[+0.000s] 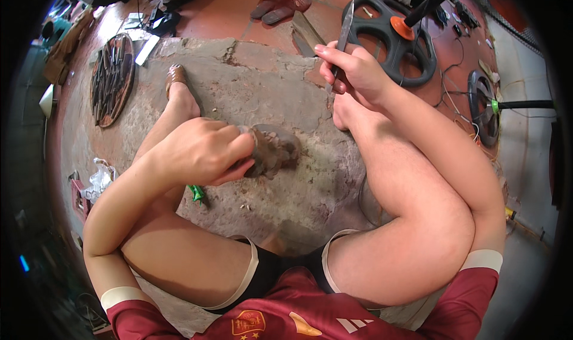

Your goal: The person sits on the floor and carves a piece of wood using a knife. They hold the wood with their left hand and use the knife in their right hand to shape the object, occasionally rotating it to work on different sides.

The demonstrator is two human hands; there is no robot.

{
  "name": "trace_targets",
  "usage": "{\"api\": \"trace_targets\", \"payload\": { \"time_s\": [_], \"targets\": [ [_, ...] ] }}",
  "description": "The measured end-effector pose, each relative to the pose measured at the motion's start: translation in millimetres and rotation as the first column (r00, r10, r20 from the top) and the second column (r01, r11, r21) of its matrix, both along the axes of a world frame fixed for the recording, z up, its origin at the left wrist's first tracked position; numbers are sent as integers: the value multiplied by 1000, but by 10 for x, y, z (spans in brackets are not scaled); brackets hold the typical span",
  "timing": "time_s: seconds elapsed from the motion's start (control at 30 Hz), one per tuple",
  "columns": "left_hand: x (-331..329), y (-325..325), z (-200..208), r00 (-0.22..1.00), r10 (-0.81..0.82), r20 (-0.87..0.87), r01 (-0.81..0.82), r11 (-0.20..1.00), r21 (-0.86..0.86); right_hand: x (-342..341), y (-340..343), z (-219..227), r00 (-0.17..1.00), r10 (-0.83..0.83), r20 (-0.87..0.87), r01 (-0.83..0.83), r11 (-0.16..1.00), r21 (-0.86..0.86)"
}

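My left hand (206, 149) is closed on a lumpy grey-brown carved piece (271, 152) just above the stone slab (262, 89). The fingers cover its left end, and its exact shape and material are hard to make out. Raised at the upper right, my right hand (358, 68) grips a slim metal carving tool (346, 27) between thumb and fingers. Its narrow, tapering end points up and away from me. The tool and the carved piece are well apart.
A round tray (128, 59) of several dark slim tools lies at the left. Beyond my right hand stands a black wheel-shaped base (427, 56) with a pole. Dark red gloves (280, 6) lie on the tiles. A clear plastic bag (101, 179) and a green wrapper (196, 192) are nearer.
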State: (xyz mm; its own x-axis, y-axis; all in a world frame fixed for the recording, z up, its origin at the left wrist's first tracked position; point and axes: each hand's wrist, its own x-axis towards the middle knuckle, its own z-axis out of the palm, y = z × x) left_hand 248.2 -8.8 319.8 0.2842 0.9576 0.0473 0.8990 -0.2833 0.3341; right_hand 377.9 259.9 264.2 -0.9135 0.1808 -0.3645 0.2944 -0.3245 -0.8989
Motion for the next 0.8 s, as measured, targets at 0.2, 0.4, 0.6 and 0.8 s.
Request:
{"api": "trace_targets", "payload": {
  "time_s": [0.2,0.4,0.6,0.8],
  "targets": [
    [94,-66,241,958,284,24,-266,919,-290,70,-226,74,992,123,29,-124,992,27],
    [135,-207,255,895,422,-144,-441,792,-421,85,-344,-94,961,277,-14,-277,960,35],
    [309,-263,283,879,415,-236,-477,744,-468,21,-557,7,945,298,138,-311,947,85],
    [219,-280,306,861,449,-238,-504,697,-511,20,-761,-93,941,336,49,-336,942,-9]
  ]
}}
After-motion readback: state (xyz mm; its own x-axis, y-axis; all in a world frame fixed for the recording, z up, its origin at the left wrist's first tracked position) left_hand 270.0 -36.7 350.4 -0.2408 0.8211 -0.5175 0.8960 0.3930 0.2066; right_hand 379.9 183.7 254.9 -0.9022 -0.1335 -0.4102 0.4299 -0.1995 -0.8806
